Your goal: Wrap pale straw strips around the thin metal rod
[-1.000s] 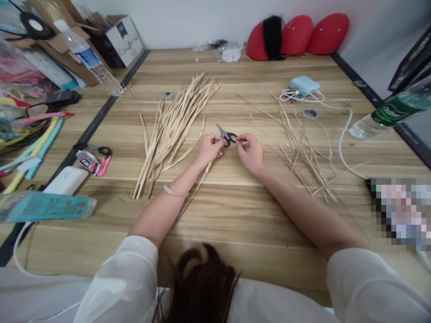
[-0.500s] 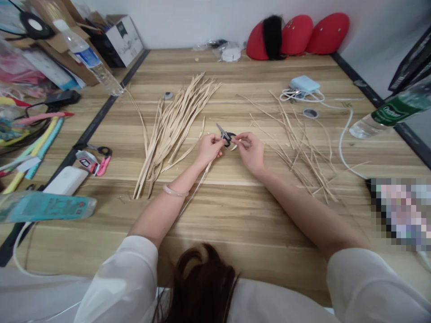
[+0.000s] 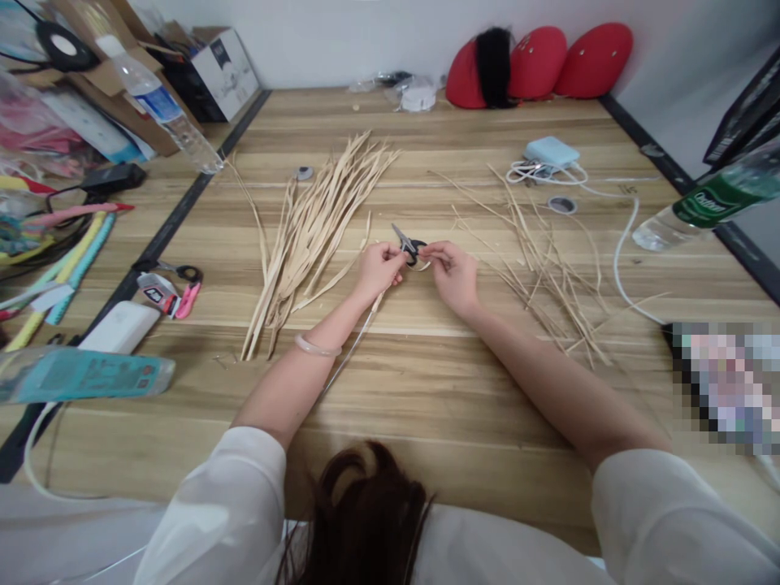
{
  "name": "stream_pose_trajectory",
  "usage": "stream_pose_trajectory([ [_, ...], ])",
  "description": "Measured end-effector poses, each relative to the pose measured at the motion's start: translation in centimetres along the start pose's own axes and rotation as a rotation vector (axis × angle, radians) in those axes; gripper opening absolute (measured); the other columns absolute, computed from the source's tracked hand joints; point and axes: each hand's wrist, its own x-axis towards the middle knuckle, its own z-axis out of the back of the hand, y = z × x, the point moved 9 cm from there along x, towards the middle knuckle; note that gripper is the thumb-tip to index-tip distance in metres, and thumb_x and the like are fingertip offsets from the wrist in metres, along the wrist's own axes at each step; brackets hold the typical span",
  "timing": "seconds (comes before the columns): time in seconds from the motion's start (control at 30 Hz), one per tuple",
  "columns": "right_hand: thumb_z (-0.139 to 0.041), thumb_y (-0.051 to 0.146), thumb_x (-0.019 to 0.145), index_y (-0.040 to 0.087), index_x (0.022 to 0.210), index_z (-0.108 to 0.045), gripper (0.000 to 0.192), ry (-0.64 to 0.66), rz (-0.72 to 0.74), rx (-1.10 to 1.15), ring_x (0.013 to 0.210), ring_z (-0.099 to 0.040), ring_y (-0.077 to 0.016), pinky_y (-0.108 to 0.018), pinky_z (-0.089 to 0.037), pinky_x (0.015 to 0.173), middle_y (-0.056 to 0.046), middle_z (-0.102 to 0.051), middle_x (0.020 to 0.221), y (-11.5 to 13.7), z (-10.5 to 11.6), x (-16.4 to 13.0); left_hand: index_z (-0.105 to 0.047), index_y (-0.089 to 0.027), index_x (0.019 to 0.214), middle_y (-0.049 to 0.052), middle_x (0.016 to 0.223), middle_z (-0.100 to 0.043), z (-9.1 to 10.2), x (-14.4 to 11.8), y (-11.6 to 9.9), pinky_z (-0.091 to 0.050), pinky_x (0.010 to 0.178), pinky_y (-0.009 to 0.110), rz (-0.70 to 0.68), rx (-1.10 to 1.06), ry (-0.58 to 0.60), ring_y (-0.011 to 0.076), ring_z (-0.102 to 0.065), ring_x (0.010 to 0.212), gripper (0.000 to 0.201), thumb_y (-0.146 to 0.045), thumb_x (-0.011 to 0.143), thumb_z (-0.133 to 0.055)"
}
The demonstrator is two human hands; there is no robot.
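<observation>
In the middle of the table, my left hand [image 3: 379,268] is pinched around a thin pale wire [image 3: 357,345], which runs down past my wrist. Straw-coloured wrapping covers the wire's upper end, close to the fingers. My right hand [image 3: 454,275] has thumb and fingertips closed on a narrow straw strip [image 3: 420,267] that curves between both hands. Small black-handled scissors [image 3: 405,240] lie just beyond the fingertips, blades toward the far left. On the left spreads a bundle of flat straw strips [image 3: 329,215]; thinner loose strands [image 3: 536,260] lie to the right.
A tape roll [image 3: 561,205] and a light blue charger [image 3: 552,151] with white cable sit at the back right. Water bottles [image 3: 710,203] flank both sides. Red caps [image 3: 539,61] stand against the wall. A pink cutter [image 3: 188,299] and a white power bank [image 3: 122,327] lie left.
My right hand's fingers have shifted very slightly at the strip. The left hand, the scissors and the straw stay where they were.
</observation>
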Motion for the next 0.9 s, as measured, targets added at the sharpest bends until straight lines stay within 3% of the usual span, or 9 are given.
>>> stream_pose_trajectory([
  [0.3, -0.043, 0.009, 0.076, 0.02, 0.086, -0.061, 0.023, 0.016, 0.038, 0.011, 0.082, -0.071, -0.0147, -0.031, -0.056, 0.079, -0.003, -0.07, 0.084, 0.1, -0.1, 0.0, -0.055, -0.015, 0.066, -0.005, 0.048, -0.054, 0.1, 0.1, 0.1, -0.035, 0.036, 0.016, -0.023, 0.02, -0.005, 0.006, -0.049, 0.034, 0.013, -0.022, 0.074, -0.063],
  [0.53, -0.054, 0.02, 0.08, 0.02, 0.087, -0.059, 0.008, -0.015, -0.024, 0.012, 0.087, -0.07, -0.0172, -0.031, -0.057, 0.078, -0.004, -0.069, 0.087, -0.2, -0.1, 0.0, -0.054, -0.015, 0.067, -0.005, 0.05, -0.055, 0.0, 0.0, 0.1, -0.035, 0.036, 0.015, -0.02, 0.013, 0.004, 0.0046, -0.049, 0.034, 0.014, -0.022, 0.075, -0.063],
  [0.73, -0.061, 0.024, 0.079, 0.021, 0.097, -0.054, 0.019, -0.036, -0.069, 0.064, 0.089, -0.071, -0.0182, -0.031, -0.057, 0.079, -0.006, -0.067, 0.097, -0.9, -0.1, 0.1, -0.054, -0.015, 0.067, -0.005, 0.051, -0.056, 0.0, -0.1, -0.1, -0.035, 0.035, 0.015, 0.002, -0.009, 0.007, 0.0043, -0.049, 0.034, 0.012, -0.018, 0.075, -0.062],
  [0.9, -0.06, 0.023, 0.079, 0.02, 0.084, -0.058, 0.007, -0.025, -0.084, 0.082, 0.086, -0.071, -0.0186, -0.033, -0.058, 0.079, -0.006, -0.069, 0.091, -1.1, -0.2, 0.0, -0.054, -0.015, 0.067, -0.005, 0.051, -0.056, 0.0, -0.2, -0.1, -0.035, 0.035, 0.016, 0.002, -0.006, 0.006, 0.005, -0.048, 0.034, 0.012, -0.019, 0.075, -0.061],
])
